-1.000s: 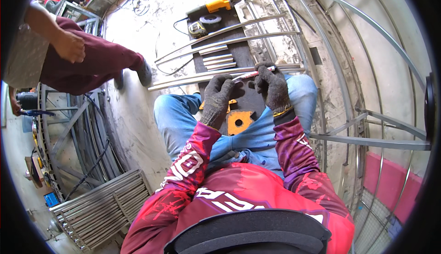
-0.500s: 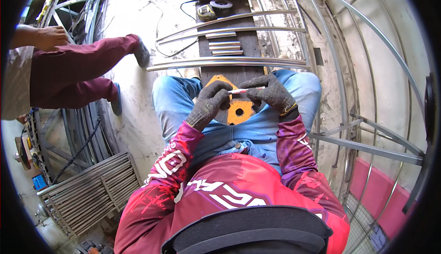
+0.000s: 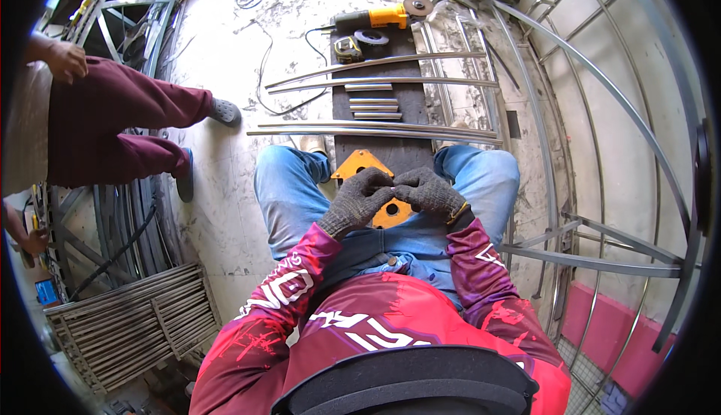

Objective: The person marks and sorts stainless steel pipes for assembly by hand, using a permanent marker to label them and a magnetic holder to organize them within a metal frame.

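Observation:
Both my hands wear dark grey knitted gloves and meet in front of my lap. My left hand (image 3: 356, 202) and my right hand (image 3: 431, 196) are closed, fingertips together round a slim white-and-red pen, which the gloves now hide almost wholly. Just beyond and below them are two orange welding magnets with round holes: the far magnet (image 3: 351, 166) shows beyond my left hand, and the near magnet (image 3: 384, 218) is partly covered by my fingers. Short cut steel tubes (image 3: 374, 104) lie side by side on the dark board (image 3: 344, 144) ahead of my knees.
Long shiny tubes (image 3: 330, 130) cross the board. Farther off are a tape measure (image 3: 348, 49), a grey disc (image 3: 372, 37) and a yellow-black angle grinder (image 3: 379, 17). A person (image 3: 128, 99) stands at left; another hand (image 3: 34, 242) shows below. Metal frames (image 3: 601, 265) stand at right, a slatted rack (image 3: 143, 325) lower left.
My hands have drawn together and sit lower in the picture, so the pen between them is now mostly covered. The view has tilted up; the person at left has shifted a foot and hand.

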Demonstrator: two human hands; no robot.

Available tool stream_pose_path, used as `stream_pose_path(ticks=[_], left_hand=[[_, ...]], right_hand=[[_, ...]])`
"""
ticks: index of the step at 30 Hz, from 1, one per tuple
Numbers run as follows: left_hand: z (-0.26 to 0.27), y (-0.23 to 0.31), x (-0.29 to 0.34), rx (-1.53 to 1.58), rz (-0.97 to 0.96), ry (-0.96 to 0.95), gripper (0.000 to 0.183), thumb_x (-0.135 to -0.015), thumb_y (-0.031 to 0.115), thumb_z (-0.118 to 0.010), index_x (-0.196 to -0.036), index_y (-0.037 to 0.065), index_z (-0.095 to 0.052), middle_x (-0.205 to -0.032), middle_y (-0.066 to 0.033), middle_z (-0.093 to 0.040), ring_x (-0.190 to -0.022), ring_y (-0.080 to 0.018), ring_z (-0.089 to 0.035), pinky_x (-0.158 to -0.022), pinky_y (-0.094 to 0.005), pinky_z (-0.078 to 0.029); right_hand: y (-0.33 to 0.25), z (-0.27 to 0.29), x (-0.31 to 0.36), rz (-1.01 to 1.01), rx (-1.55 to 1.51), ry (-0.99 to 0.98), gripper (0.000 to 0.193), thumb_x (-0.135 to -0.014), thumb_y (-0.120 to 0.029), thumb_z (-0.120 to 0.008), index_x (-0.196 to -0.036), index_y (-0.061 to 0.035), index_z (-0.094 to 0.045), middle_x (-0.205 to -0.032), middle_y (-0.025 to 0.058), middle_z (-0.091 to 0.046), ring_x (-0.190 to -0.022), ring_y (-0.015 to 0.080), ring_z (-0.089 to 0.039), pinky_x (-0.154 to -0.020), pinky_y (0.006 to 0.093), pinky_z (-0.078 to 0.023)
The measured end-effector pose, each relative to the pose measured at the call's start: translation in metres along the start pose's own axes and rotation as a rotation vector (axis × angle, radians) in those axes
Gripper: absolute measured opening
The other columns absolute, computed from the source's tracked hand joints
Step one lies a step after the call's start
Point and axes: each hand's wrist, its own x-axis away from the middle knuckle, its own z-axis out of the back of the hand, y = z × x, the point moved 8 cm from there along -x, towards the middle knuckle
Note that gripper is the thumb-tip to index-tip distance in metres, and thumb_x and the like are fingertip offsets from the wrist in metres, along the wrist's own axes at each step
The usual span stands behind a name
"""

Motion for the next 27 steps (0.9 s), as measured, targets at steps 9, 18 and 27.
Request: stream_pose_path(ticks=[9, 18, 27], left_hand=[[-0.002, 0.010, -0.003, -0.109, -0.031, 0.009, 0.028, -0.093, 0.020, -0.070, -0.103, -0.004, -0.061, -0.089, -0.0164, -0.068, -0.086, -0.0202, -0.068, -0.077, -0.0334, -0.053], [0.018, 0.013, -0.008, -0.552, -0.297, 0.031, 0.012, -0.084, 0.011, -0.072, -0.094, 0.005, -0.071, -0.097, -0.0155, -0.064, -0.088, -0.0353, -0.065, -0.075, -0.0405, -0.053], [0.023, -0.010, -0.018, -0.528, -0.283, 0.126, 0.025, -0.087, 0.023, -0.068, -0.106, 0.007, -0.070, -0.095, -0.0188, -0.069, -0.095, -0.0392, -0.066, -0.083, -0.0456, -0.052]], right_hand=[[0.002, 0.007, -0.009, 0.288, 0.058, 0.080, 0.031, -0.094, -0.031, -0.069, -0.085, -0.0017, -0.070, -0.066, -0.0036, -0.057, -0.057, 0.0057, -0.049, -0.050, 0.0257, -0.040], [0.009, -0.013, -0.027, 0.277, 0.394, 0.175, 0.030, -0.090, -0.028, -0.065, -0.098, 0.0002, -0.070, -0.086, 0.0236, -0.067, -0.081, 0.0385, -0.066, -0.074, 0.0431, -0.051], [-0.127, 0.152, 0.001, 0.409, 0.437, 0.731, 0.061, -0.088, -0.016, -0.069, -0.142, -0.0003, -0.045, -0.083, 0.0158, -0.068, -0.076, 0.0220, -0.067, -0.069, 0.0390, -0.054]])
